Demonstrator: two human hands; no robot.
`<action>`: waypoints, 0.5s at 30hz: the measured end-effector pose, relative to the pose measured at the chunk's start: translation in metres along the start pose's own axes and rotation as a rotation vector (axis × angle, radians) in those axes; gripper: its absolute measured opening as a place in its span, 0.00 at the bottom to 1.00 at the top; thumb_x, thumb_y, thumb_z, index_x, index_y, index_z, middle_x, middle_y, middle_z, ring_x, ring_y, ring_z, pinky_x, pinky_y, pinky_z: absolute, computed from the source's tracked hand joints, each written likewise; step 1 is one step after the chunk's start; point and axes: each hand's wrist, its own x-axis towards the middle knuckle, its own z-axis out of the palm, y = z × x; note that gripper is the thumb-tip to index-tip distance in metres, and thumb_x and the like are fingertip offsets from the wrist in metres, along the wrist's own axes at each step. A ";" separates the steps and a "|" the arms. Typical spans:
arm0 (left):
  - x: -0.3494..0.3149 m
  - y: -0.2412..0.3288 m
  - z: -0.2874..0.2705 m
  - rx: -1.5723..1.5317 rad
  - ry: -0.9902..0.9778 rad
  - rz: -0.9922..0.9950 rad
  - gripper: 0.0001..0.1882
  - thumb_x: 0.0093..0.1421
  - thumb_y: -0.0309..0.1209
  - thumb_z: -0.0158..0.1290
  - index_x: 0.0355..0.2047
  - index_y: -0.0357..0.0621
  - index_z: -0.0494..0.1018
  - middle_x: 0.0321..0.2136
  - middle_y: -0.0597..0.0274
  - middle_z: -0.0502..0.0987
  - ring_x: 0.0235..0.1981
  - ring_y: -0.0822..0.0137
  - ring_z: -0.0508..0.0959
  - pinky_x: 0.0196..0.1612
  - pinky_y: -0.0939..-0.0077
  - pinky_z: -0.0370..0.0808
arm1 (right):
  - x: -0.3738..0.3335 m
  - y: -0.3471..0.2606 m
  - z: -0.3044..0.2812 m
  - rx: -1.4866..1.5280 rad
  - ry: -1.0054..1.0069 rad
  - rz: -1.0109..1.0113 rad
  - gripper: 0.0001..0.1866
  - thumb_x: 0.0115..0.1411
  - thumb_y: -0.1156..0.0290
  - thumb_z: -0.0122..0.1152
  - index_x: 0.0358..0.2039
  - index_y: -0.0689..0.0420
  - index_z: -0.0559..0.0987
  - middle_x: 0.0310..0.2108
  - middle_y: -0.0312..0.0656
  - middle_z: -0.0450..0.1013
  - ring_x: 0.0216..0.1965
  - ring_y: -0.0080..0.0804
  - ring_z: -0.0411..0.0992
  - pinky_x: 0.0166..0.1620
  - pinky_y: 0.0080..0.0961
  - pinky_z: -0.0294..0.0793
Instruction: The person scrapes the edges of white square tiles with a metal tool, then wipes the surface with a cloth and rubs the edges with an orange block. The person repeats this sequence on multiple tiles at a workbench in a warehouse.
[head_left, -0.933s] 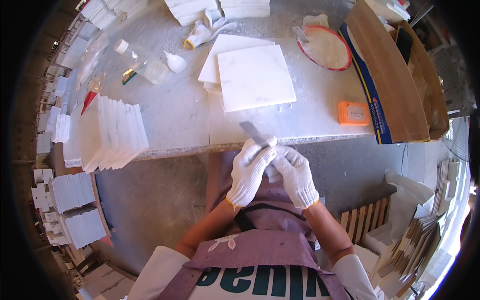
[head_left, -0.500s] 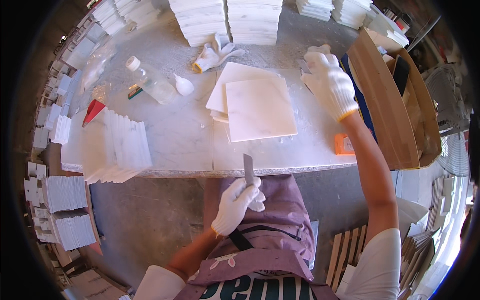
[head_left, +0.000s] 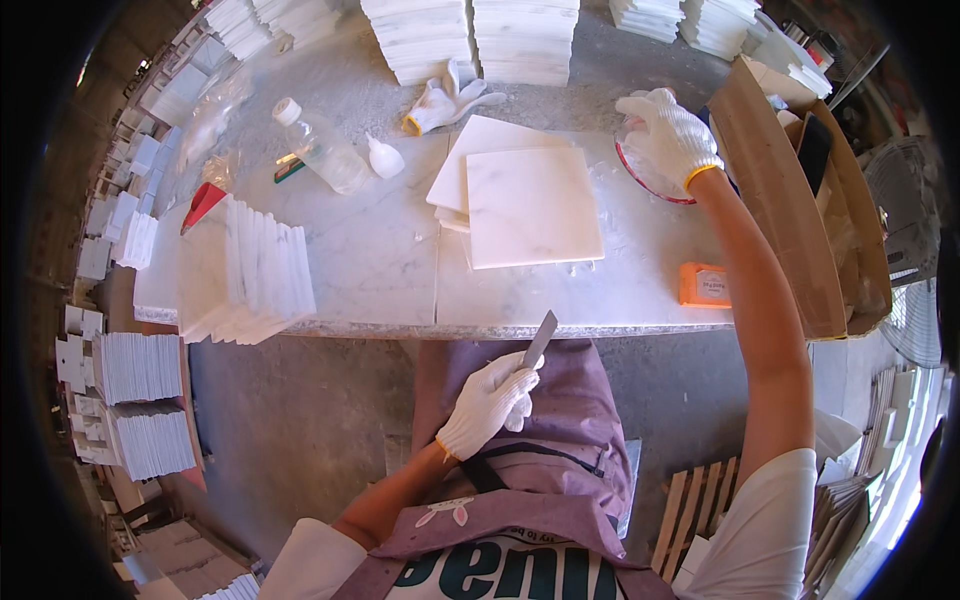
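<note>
My left hand (head_left: 488, 405), in a white knit glove, is closed round a flat grey metal blade (head_left: 542, 338) in front of the apron. The blade tilts up and to the right, its tip near the table edge. At the upper right of the table, my gloved right hand (head_left: 668, 135) curls over a round thing with a thin red rim (head_left: 640, 180). The hand covers much of it, so its kind is unclear. Between the hands, square white marble tiles (head_left: 535, 210) lie in a small, skewed pile.
Left on the table are a tile stack (head_left: 250, 275), a red piece (head_left: 204, 205), a clear bottle (head_left: 325, 150) and a white squeeze bottle (head_left: 385, 158). A loose glove (head_left: 445, 103) lies before tall tile stacks (head_left: 420, 40). An orange pack (head_left: 704, 286) sits beside a cardboard box (head_left: 785, 200).
The blade in my left hand has swung from upright to leaning right. A red-rimmed round thing now shows under my right hand. The view has shifted slightly.
</note>
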 end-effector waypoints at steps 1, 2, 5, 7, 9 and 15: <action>0.003 0.003 0.001 0.000 -0.015 -0.009 0.16 0.68 0.30 0.47 0.54 0.37 0.67 0.26 0.71 0.66 0.20 0.79 0.67 0.20 0.84 0.66 | -0.002 0.001 0.000 0.027 0.014 0.010 0.23 0.55 0.67 0.60 0.53 0.45 0.76 0.49 0.47 0.71 0.47 0.46 0.74 0.48 0.39 0.75; 0.005 0.006 0.003 -0.017 -0.037 -0.040 0.16 0.68 0.29 0.47 0.54 0.38 0.67 0.27 0.70 0.67 0.21 0.80 0.68 0.21 0.84 0.67 | -0.002 0.002 0.001 0.056 0.029 0.019 0.24 0.55 0.67 0.60 0.54 0.45 0.75 0.49 0.46 0.70 0.47 0.45 0.74 0.48 0.39 0.75; 0.009 0.003 0.006 0.051 -0.040 0.037 0.16 0.68 0.28 0.46 0.54 0.38 0.66 0.27 0.70 0.67 0.22 0.80 0.68 0.23 0.84 0.68 | 0.000 0.002 0.007 0.070 0.031 0.047 0.27 0.54 0.67 0.61 0.56 0.46 0.72 0.52 0.48 0.69 0.47 0.47 0.74 0.51 0.39 0.73; 0.008 0.002 0.008 0.024 -0.029 0.031 0.14 0.68 0.28 0.46 0.52 0.37 0.68 0.24 0.69 0.68 0.23 0.78 0.71 0.24 0.83 0.71 | 0.005 -0.004 0.010 0.034 0.015 0.046 0.27 0.54 0.67 0.61 0.56 0.47 0.72 0.53 0.49 0.68 0.48 0.49 0.73 0.53 0.38 0.72; 0.008 -0.006 0.006 0.015 -0.042 0.016 0.13 0.68 0.28 0.46 0.51 0.37 0.68 0.25 0.69 0.68 0.23 0.78 0.71 0.25 0.83 0.71 | 0.008 -0.006 0.017 0.038 -0.017 0.036 0.23 0.55 0.67 0.60 0.53 0.48 0.75 0.52 0.48 0.69 0.49 0.50 0.72 0.53 0.39 0.71; 0.000 -0.011 0.005 0.126 0.015 -0.036 0.12 0.67 0.31 0.48 0.46 0.37 0.71 0.26 0.67 0.70 0.23 0.78 0.71 0.25 0.82 0.71 | 0.018 -0.001 0.019 -0.311 -0.085 -0.065 0.11 0.59 0.70 0.53 0.39 0.49 0.82 0.43 0.45 0.76 0.48 0.46 0.73 0.49 0.38 0.71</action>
